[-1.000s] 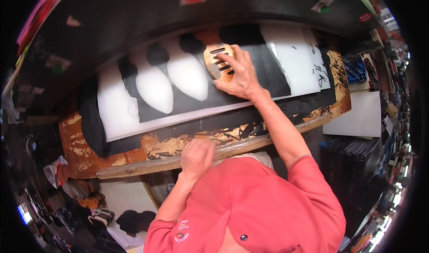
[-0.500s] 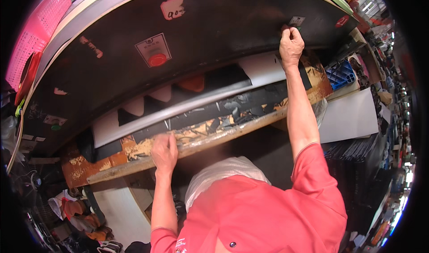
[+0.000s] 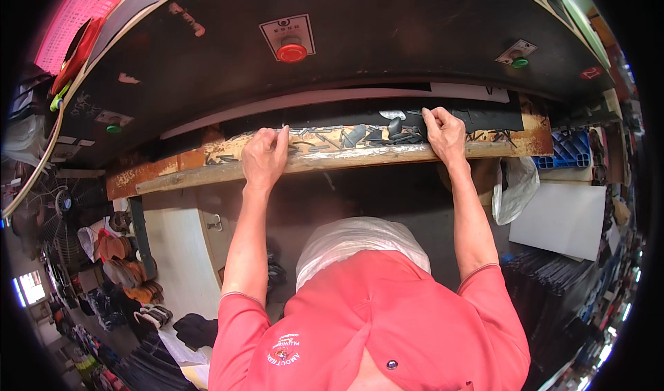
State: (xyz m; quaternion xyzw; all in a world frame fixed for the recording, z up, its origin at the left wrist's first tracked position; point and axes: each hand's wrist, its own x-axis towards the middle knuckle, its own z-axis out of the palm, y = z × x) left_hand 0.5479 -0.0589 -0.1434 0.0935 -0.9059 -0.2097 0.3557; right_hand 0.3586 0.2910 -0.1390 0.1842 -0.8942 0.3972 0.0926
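Black sheet: lying crosswise ahead of the body

It rests on the desk, forward of the left hand and the right hand. Long axis runs left to right, roughly parallel to the wooden rail. A pale sheet shows as a strip beyond it; the dark panel hides whatever lies farther back.

Right hand is nearer: in this view its fingertips overlap the sheet's near edge, just beside black scraps. Fingers curled, thumb close to them; cannot tell whether they touch or pinch anything.

Left hand sits just short of that edge, over the rail. Fingers folded in, thumb pointing forward; nothing visible in it, palm hidden. Hands well apart, scraps between.
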